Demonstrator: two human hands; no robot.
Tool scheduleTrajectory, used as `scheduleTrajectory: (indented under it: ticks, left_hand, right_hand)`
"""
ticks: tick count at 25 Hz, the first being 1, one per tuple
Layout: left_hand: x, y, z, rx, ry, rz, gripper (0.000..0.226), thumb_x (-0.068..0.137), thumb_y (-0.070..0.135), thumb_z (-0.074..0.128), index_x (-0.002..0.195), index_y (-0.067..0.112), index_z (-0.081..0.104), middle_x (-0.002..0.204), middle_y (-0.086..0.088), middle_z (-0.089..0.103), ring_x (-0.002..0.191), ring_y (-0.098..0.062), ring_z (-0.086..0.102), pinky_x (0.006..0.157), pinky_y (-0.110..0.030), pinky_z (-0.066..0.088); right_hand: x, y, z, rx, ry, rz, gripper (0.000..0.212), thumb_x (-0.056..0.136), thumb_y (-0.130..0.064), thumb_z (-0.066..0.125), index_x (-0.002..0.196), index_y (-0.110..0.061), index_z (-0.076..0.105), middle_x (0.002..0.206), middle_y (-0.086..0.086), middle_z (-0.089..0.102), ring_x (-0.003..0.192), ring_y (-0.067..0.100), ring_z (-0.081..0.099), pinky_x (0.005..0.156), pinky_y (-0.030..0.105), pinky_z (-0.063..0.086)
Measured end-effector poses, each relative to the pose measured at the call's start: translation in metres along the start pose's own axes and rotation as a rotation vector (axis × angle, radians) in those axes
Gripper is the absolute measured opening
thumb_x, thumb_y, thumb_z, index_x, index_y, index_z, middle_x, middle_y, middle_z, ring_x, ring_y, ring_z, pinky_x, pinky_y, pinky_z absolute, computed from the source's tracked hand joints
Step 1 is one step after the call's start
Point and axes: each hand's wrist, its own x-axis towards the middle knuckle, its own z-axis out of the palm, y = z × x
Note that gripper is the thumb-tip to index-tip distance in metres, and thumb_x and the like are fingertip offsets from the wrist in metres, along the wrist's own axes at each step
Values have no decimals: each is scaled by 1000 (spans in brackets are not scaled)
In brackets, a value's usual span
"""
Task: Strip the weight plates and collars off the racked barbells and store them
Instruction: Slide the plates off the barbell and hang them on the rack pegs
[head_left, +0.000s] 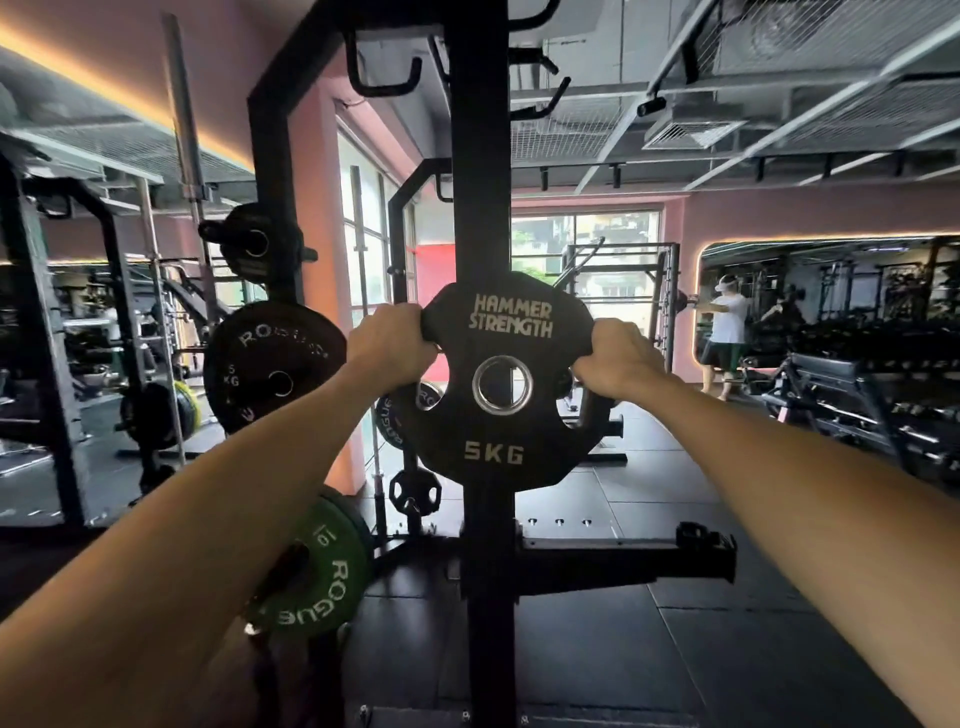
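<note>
a 5kg plate (503, 382) is held upright in front of the rack post (480, 171), between the two grips. the left hand (390, 349) is curled round the plate's upper left edge, and the right hand (618, 360) is curled through a cut-out on its right side, so the weight is shared and the face kept flat. the centre hole sits level between the grips, probably so it can be lined up with a storage peg; no peg behind it can be seen. other plates (274, 366) are stored left of the left grip, a green plate (311, 579) below it.
</note>
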Motion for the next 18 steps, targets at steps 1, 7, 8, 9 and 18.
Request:
scheduleTrajectory:
  ticks: [1,7,8,9,18]
  left_hand:
    - [-2,-11,-10,0,18,-5,28,85,21,59,110,13,65,99,-9,67,94,-33,64,78,-39,49]
    - [-5,-135,-62,31,69,-25,32,82,30,64,107,11,65,95,-12,64,98,-36,64,80,-42,50]
    - [-4,-167,-70,34,76,-20,33,79,30,65,106,11,65,96,-12,65,97,-37,64,78,-41,50]
    - [-3,-199,-77,39,85,-10,34,77,31,65,105,12,66,97,-14,66,96,-38,64,76,-41,50]
    - [12,-431,-132,74,24,2,35,73,27,59,100,7,66,95,-20,67,90,-43,64,74,-43,53]
  right_hand:
    - [-2,-16,0,4,3,-13,21,81,-13,61,70,-14,43,70,-1,43,74,28,51,59,28,36]
    - [-17,-139,41,18,19,-92,18,81,-17,63,77,-13,46,84,6,53,78,27,54,65,31,41]
    - [-21,-165,53,16,20,-108,18,82,-17,62,76,-14,45,82,6,53,77,26,53,65,31,39]
    - [-26,-192,66,16,22,-122,16,81,-18,61,77,-14,46,81,5,52,77,27,53,65,32,39]
    - [-42,-400,174,60,-36,-127,10,80,-15,61,79,-11,52,78,3,51,76,26,53,65,30,39]
